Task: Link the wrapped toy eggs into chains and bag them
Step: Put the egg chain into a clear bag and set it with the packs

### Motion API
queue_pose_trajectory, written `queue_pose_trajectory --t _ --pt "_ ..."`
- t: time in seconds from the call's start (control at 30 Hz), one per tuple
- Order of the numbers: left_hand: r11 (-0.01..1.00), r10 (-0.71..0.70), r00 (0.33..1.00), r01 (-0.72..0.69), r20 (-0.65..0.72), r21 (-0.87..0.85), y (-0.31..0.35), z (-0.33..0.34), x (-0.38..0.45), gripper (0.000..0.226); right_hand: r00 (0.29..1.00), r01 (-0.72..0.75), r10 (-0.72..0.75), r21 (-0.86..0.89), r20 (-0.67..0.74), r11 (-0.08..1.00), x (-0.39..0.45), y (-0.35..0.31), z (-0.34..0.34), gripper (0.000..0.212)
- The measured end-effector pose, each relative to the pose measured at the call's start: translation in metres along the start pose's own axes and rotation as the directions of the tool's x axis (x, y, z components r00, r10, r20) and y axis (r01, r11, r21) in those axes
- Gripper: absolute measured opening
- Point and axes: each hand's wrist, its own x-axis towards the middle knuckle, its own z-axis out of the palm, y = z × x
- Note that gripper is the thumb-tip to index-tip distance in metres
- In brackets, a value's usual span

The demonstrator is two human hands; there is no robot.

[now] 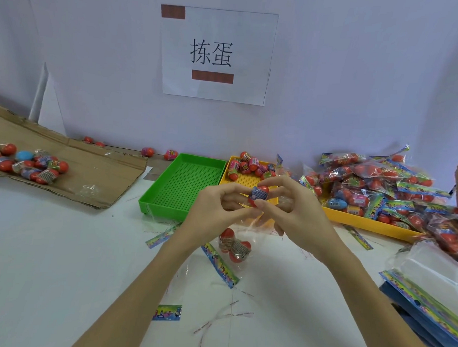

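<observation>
**A:** so what's going on with the hands here?

**B:** both are up over the white table [46, 243], meeting on one wrapped egg [258, 194]. The right hand [294, 216] pinches it, thumb under and first finger over the top, other fingers fanned out loose. The left hand [215, 209] has its fingertips curled in right beside the egg, nipping the clear wrap at its lower left. Can't tell exactly which left fingers touch, it's a bit blurry there.

**A:** anything hanging off it?

**B:** two more eggs [233, 244] in clear wrap sit just below the fingers, near the table. Whether they hang from the held one or lie flat, I can't tell.

**A:** and around them?

**B:** just behind the fingertips there's a green tray [152, 198] on the left hand's side, and touching it a yellow tray [248, 179] with loose eggs [249, 165] piled at its far end. Out past the right fingers, another yellow tray [365, 225] is heaped with filled bags [376, 181]. Way off past the left fingers, a cardboard sheet [95, 171] carries a small bunch of eggs [26, 162]. Colourful label strips [219, 265] lie on the table below the wrists, and a stack of flat bags [428, 298] sits by the right forearm. A paper sign [215, 56] is on the wall behind.
</observation>
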Motion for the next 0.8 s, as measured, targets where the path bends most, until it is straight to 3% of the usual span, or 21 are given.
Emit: queue_pose_trajectory --t 0.23,0.47,0.8 --pt "0.977 -0.016 0.999 0.026 0.051 -0.212 0.004 -0.0032 -0.0006 0.036 1.0 -0.009 0.008 0.034 0.016 0.999 -0.0003 -0.0032 -0.007 0.032" --pt "0.981 -0.015 0.997 0.0 -0.075 -0.195 0.0031 0.0 0.0009 0.029 0.994 0.089 -0.084 -0.069 0.066 0.994 -0.0026 -0.0055 -0.0111 0.032" --pt "0.973 -0.095 0.978 0.052 -0.184 -0.223 0.005 0.0026 0.0008 0.004 0.991 0.116 -0.108 -0.115 0.072 0.987 -0.0051 -0.0053 -0.0027 0.033"
